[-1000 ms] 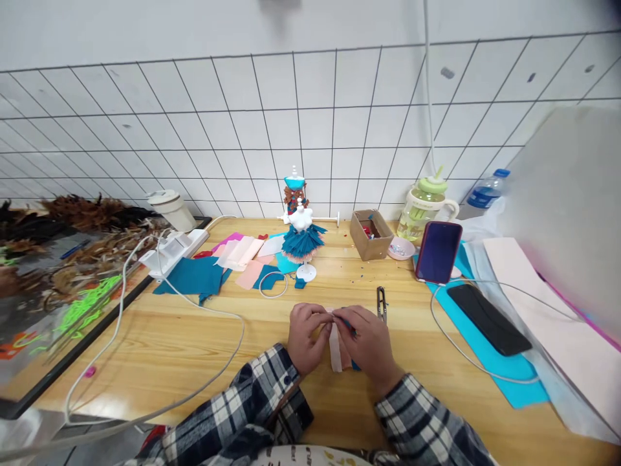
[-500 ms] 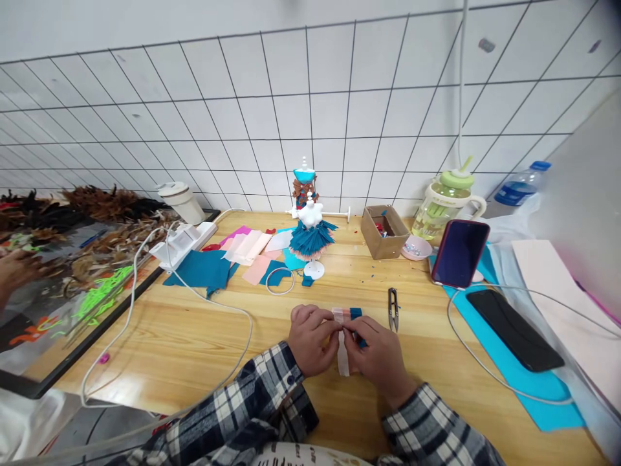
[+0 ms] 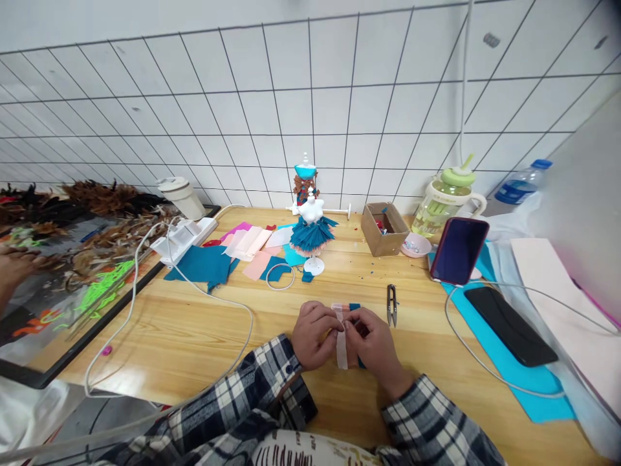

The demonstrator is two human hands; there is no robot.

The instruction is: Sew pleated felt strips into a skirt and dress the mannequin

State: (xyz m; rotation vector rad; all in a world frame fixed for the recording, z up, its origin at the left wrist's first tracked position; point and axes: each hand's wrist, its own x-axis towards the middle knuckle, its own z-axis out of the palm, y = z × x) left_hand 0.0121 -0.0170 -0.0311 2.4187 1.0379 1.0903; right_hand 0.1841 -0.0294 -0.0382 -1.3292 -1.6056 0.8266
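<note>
Down at the lower middle of the frame, layered strips of pale pink, peach and teal cloth (image 3: pixel 342 355) lie on the table, partly covered by both hands. The right hand (image 3: pixel 376 340) pinches the pale layer between thumb and forefinger; the left hand (image 3: pixel 315 336) curls its fingers against that strip, though I can't tell whether they grip it. Just to the right sit the thread snips (image 3: pixel 392 304), near enough to crowd that hand. A white cable (image 3: pixel 251 317) loops across the left of the table, close to the left forearm. Beyond, at centre, stand a small dress form in a teal skirt (image 3: pixel 311 234) and a hoop (image 3: pixel 294 278). A propped phone (image 3: pixel 458 251) and a cardboard box (image 3: pixel 388 244) fill the right side; at far left, another person's hand (image 3: pixel 17 272) reaches near brown feathers (image 3: pixel 104 194).
</note>
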